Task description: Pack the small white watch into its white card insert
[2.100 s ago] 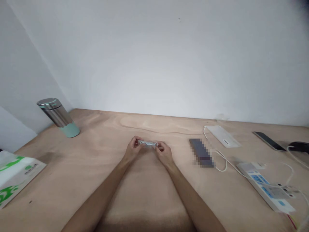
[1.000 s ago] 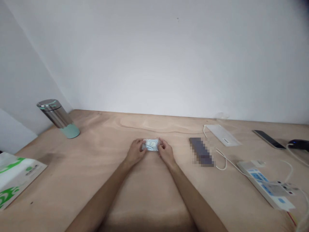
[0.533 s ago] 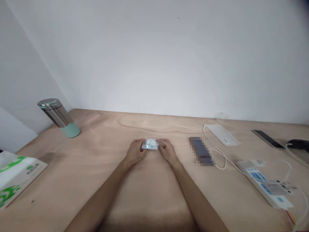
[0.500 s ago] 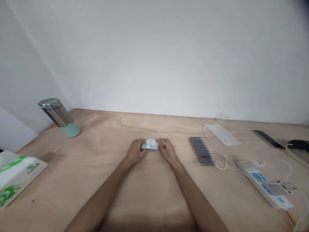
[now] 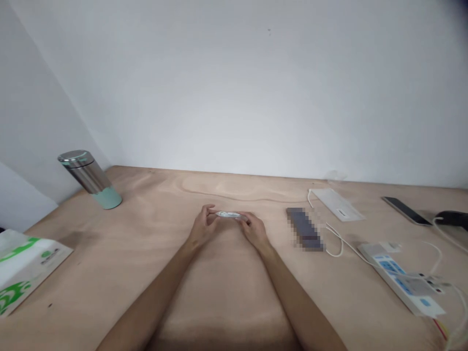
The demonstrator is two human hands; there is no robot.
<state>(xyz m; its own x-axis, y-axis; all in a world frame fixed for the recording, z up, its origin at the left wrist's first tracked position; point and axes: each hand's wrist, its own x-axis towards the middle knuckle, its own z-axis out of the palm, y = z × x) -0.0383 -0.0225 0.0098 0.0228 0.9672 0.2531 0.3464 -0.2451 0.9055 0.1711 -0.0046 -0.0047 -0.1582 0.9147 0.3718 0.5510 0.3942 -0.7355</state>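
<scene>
One small shiny packet (image 5: 228,214) | left hand (image 5: 201,229), right hand (image 5: 255,231): fingers are pinching its opposite ends over wooden table (image 5: 219,282) | white-and-green pack (image 5: 32,265) is lying far left, lettering too small for me to read

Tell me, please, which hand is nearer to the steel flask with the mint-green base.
The left hand: it is right of the steel flask, at one end of the small packet; the right hand is farther right, at the packet's other end.

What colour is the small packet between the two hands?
The packet looks pale silvery white, seen in the head view.
</scene>
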